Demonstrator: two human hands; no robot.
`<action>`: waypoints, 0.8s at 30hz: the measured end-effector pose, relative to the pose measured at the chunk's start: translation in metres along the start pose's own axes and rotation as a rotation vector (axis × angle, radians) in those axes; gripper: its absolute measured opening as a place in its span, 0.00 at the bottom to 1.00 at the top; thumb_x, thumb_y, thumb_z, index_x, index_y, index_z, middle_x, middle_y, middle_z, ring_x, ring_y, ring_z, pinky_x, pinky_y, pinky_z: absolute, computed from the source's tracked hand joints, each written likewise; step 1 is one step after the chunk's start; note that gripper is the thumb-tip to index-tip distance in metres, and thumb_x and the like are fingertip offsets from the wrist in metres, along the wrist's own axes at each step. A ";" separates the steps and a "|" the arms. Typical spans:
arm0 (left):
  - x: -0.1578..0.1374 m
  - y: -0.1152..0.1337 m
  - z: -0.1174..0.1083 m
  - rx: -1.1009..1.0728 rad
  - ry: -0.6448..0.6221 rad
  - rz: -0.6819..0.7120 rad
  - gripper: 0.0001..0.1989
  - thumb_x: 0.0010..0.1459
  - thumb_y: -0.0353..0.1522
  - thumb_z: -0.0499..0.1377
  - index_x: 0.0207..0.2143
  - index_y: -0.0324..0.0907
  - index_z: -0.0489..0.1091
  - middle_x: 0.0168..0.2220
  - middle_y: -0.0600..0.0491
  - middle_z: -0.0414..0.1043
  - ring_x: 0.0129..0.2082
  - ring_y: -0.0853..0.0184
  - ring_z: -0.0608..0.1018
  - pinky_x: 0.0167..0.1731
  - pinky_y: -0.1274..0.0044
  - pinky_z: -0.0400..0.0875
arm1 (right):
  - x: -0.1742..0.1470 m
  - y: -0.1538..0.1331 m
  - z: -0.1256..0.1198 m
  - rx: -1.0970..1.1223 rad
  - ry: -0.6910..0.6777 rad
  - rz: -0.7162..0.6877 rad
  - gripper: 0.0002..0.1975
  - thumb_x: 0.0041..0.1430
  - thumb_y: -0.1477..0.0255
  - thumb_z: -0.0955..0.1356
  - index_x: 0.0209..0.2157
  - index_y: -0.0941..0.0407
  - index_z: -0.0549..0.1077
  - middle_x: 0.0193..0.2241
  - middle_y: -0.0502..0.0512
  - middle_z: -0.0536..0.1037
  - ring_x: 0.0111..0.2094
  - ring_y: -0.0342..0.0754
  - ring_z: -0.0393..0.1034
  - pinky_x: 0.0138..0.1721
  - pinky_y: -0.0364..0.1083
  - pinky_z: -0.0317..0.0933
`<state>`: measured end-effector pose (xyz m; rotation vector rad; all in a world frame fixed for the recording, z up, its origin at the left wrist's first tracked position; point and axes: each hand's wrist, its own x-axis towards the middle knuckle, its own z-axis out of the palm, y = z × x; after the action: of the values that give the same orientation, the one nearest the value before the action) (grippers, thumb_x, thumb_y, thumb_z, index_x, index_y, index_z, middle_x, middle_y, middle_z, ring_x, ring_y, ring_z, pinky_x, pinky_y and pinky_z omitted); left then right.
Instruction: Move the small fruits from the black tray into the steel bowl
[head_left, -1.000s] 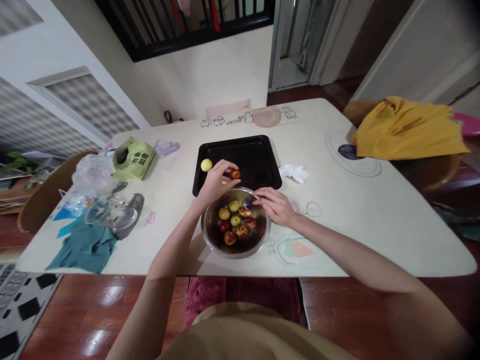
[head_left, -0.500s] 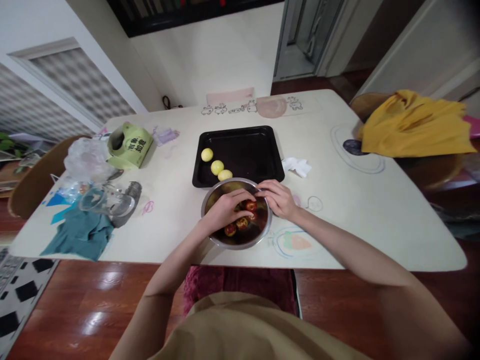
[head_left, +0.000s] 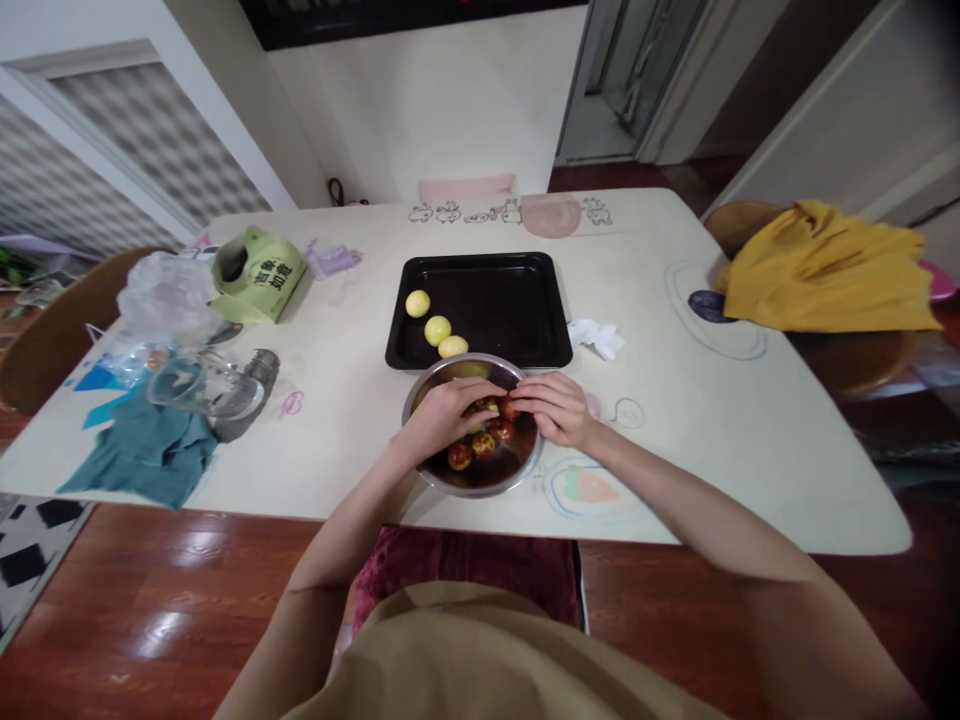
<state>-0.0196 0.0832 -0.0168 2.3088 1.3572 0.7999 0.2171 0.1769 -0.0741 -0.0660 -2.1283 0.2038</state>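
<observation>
A round steel bowl (head_left: 420,400) is sitting on the table's near edge, holding small red-and-yellow fruits (head_left: 480,445) — perhaps 5 or more showing, partly hidden. Just behind it, a black tray (head_left: 517,300) is lying flat, carrying 3 yellow fruits (head_left: 437,329) along its left side.

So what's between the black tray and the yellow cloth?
In the head view, a crumpled white tissue lies on the table between the black tray and the yellow cloth.

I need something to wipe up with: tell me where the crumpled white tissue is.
In the head view the crumpled white tissue lies on the table, just right of the black tray.
</observation>
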 end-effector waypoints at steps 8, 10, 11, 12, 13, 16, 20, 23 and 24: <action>-0.014 -0.013 -0.030 -0.036 0.252 -0.118 0.10 0.71 0.34 0.62 0.51 0.42 0.78 0.49 0.48 0.83 0.49 0.61 0.85 0.53 0.68 0.80 | 0.000 0.000 -0.002 -0.002 0.015 -0.019 0.19 0.74 0.68 0.61 0.49 0.54 0.84 0.39 0.57 0.88 0.44 0.55 0.83 0.41 0.56 0.74; -0.020 -0.017 -0.034 -0.051 0.278 -0.123 0.11 0.70 0.36 0.63 0.51 0.42 0.78 0.49 0.48 0.83 0.49 0.60 0.85 0.54 0.67 0.80 | 0.000 0.000 -0.002 -0.006 0.005 -0.031 0.20 0.74 0.68 0.61 0.47 0.53 0.85 0.38 0.57 0.88 0.43 0.55 0.83 0.40 0.56 0.73; -0.022 -0.019 -0.035 -0.066 0.266 -0.115 0.12 0.69 0.37 0.64 0.51 0.42 0.78 0.50 0.47 0.83 0.50 0.60 0.84 0.55 0.66 0.80 | 0.000 -0.001 -0.003 -0.004 -0.002 -0.041 0.20 0.74 0.68 0.61 0.46 0.53 0.85 0.38 0.56 0.88 0.42 0.55 0.83 0.40 0.56 0.73; -0.024 -0.021 -0.036 -0.084 0.245 -0.099 0.13 0.68 0.37 0.65 0.52 0.42 0.78 0.51 0.47 0.83 0.52 0.59 0.84 0.56 0.65 0.79 | 0.001 -0.002 -0.003 0.000 -0.009 -0.050 0.20 0.74 0.68 0.61 0.46 0.53 0.85 0.37 0.56 0.88 0.42 0.55 0.83 0.40 0.56 0.73; -0.026 -0.022 -0.036 -0.100 0.223 -0.079 0.14 0.68 0.38 0.66 0.52 0.42 0.78 0.51 0.46 0.83 0.54 0.58 0.83 0.58 0.64 0.78 | 0.001 -0.002 -0.004 0.006 -0.018 -0.056 0.19 0.74 0.68 0.61 0.46 0.53 0.85 0.37 0.56 0.88 0.42 0.54 0.83 0.40 0.56 0.73; -0.028 -0.026 -0.037 -0.132 0.169 -0.015 0.16 0.68 0.39 0.66 0.54 0.43 0.77 0.53 0.46 0.82 0.60 0.56 0.80 0.61 0.59 0.76 | 0.002 -0.004 -0.006 0.013 -0.042 -0.055 0.20 0.74 0.67 0.61 0.49 0.54 0.84 0.37 0.56 0.88 0.42 0.54 0.82 0.41 0.56 0.72; -0.031 -0.029 -0.038 -0.152 0.050 0.076 0.31 0.60 0.45 0.72 0.62 0.48 0.73 0.62 0.44 0.77 0.68 0.51 0.73 0.69 0.51 0.67 | 0.004 -0.007 -0.007 0.022 -0.053 -0.040 0.20 0.75 0.68 0.61 0.51 0.56 0.83 0.38 0.56 0.88 0.42 0.54 0.82 0.42 0.55 0.71; -0.037 -0.032 -0.038 -0.134 -0.037 0.106 0.45 0.52 0.50 0.76 0.69 0.52 0.67 0.69 0.43 0.69 0.74 0.47 0.64 0.73 0.48 0.58 | 0.005 -0.007 -0.007 0.015 -0.075 -0.015 0.20 0.75 0.67 0.60 0.53 0.55 0.83 0.38 0.56 0.88 0.42 0.54 0.82 0.43 0.55 0.70; -0.038 -0.033 -0.038 -0.121 -0.059 0.103 0.49 0.50 0.51 0.76 0.71 0.53 0.64 0.71 0.43 0.66 0.75 0.46 0.61 0.74 0.48 0.56 | 0.005 -0.007 -0.007 0.009 -0.082 -0.011 0.21 0.75 0.67 0.60 0.53 0.55 0.83 0.39 0.56 0.88 0.43 0.54 0.82 0.43 0.55 0.70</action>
<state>-0.0803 0.0661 -0.0168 2.3042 1.1411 0.8146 0.2208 0.1713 -0.0651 -0.0412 -2.2083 0.2126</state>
